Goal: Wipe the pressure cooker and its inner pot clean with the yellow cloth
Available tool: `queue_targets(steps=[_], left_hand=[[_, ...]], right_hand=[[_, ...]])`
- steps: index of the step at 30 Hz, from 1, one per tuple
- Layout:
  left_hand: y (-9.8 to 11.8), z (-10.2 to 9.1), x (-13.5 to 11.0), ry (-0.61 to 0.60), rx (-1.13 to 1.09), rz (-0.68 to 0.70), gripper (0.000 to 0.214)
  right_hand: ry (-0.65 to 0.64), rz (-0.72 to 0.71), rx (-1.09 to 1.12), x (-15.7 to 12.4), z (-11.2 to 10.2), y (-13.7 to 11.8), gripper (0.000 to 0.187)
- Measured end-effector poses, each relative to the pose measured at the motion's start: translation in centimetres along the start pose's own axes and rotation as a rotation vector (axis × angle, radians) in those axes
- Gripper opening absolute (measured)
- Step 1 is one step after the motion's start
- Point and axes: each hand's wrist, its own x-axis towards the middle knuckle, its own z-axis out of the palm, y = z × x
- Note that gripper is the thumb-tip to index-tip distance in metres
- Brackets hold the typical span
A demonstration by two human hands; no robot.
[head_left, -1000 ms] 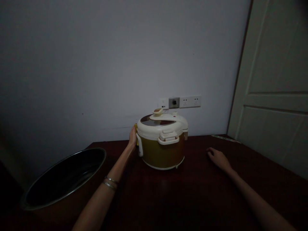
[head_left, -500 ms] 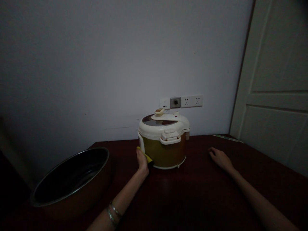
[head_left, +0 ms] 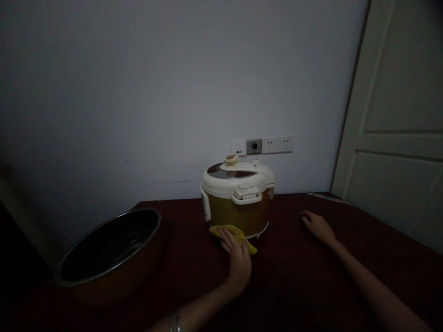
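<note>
A rice cooker (head_left: 238, 197) with a cream lid and a mustard body stands on the dark red table (head_left: 297, 276) near the wall. My left hand (head_left: 238, 258) lies with fingers stretched flat on a yellow cloth (head_left: 233, 233), pressing it on the table against the front foot of the cooker. My right hand (head_left: 316, 226) rests on the table to the right of the cooker, fingers loosely curled and holding nothing.
A large dark metal basin (head_left: 109, 251) sits at the table's left end. A strip of wall sockets (head_left: 263, 145) is mounted just behind the cooker. A white door (head_left: 398, 138) stands at the right, by the table's far corner.
My left hand carried the cloth from the cooker's upper left side down its flank and round to the table in front of it. The right hand stayed put.
</note>
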Motion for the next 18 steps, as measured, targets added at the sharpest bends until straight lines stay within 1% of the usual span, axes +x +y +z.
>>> queue_targets(steps=[1, 2, 4, 5, 7, 9, 12, 14, 16, 18], left_hand=[[0.7, 0.2, -0.9, -0.007, 0.058, 0.051, 0.072], [1.5, 0.3, -1.6, -0.032, 0.104, 0.146, 0.073], [2.8, 0.1, -2.1, -0.112, 0.182, 0.418, 0.070], [3.4, 0.0, -1.8, -0.155, 0.223, 0.557, 0.068], [4.6, -0.1, -0.1, -0.234, 0.344, 0.820, 0.062], [5.7, 0.4, 2.3, -0.254, 0.489, 0.972, 0.056], [7.5, 2.1, 5.8, -0.210, 0.699, 1.067, 0.047], [8.6, 3.5, 7.3, -0.170, 0.820, 1.082, 0.040], [9.2, 4.5, 8.2, -0.135, 0.896, 1.080, 0.035], [9.3, 4.7, 8.4, -0.115, 0.903, 1.092, 0.032]], right_hand=[[0.000, 0.001, 0.004, 0.0, 0.0, 0.0, 0.033], [-0.002, 0.002, 0.007, -0.1, 0.0, 0.0, 0.033], [-0.003, -0.002, 0.011, -0.2, -0.1, 0.0, 0.033], [-0.002, -0.005, 0.012, -0.2, -0.1, -0.1, 0.034], [0.002, -0.013, 0.013, -0.3, -0.2, -0.1, 0.034], [0.002, -0.022, 0.011, -0.4, -0.3, -0.2, 0.034], [-0.003, -0.024, 0.018, -0.4, -0.3, -0.1, 0.034], [-0.011, -0.021, 0.033, -0.3, -0.2, 0.0, 0.033], [-0.010, -0.022, 0.049, -0.2, -0.1, 0.1, 0.033], [-0.001, -0.023, 0.065, -0.1, 0.0, 0.3, 0.032]])
